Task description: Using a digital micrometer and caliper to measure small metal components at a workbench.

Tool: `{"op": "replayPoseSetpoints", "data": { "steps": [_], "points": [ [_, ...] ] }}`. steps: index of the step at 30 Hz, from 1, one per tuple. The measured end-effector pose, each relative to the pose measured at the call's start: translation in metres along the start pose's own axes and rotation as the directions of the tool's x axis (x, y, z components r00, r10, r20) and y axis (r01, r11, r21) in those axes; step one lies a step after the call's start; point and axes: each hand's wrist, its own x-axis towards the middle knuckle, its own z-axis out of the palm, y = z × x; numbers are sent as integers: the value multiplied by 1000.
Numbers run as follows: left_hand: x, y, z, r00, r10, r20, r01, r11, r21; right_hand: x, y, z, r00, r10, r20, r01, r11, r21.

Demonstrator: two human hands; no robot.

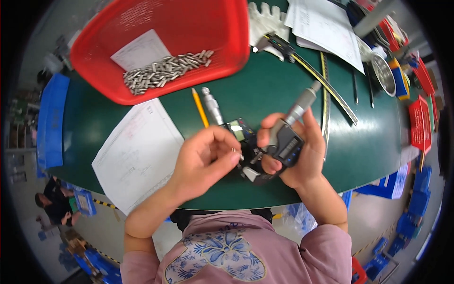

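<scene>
My right hand [307,158] is wrapped round a digital micrometer [289,144], its silver thimble pointing up and away to the right. The micrometer's frame opens toward my left hand [203,158], which has thumb and forefinger pinched together. A small metal pin [241,156] shows at those fingertips, close beside the jaws; whether it touches them I cannot tell. Behind my hands lies a second micrometer [213,105] with a small display, partly hidden. A yellow pencil [199,108] rests next to it.
A red plastic basket [222,28] holds many metal pins [161,73] and a paper slip. Written sheets [137,156] lie left on the green table [369,156]. Digital calipers [312,68], a white glove [269,23], papers [326,26] and a metal bowl [383,75] stand farther right.
</scene>
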Motion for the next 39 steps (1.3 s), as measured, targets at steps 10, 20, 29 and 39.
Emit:
{"op": "replayPoseSetpoints", "data": {
  "steps": [10, 20, 29, 39],
  "points": [
    [114, 28, -77, 709, 692, 134, -170, -16, 985, 0, 3, 3, 1000, -16, 15, 17, 996, -83],
    [144, 31, -74, 789, 468, 399, -219, -391, 894, -2, 2, 5, 1000, -16, 15, 18, 994, -111],
    [46, 17, -18, 997, 77, 8, -77, 997, 14, -1, 1, 0, 994, -109, 26, 110, 992, -63],
    [-3, -8, 3, 1000, 17, 26, -15, 997, -81, 1, 0, 3, 991, -122, 49, 128, 983, -130]
  ]
}}
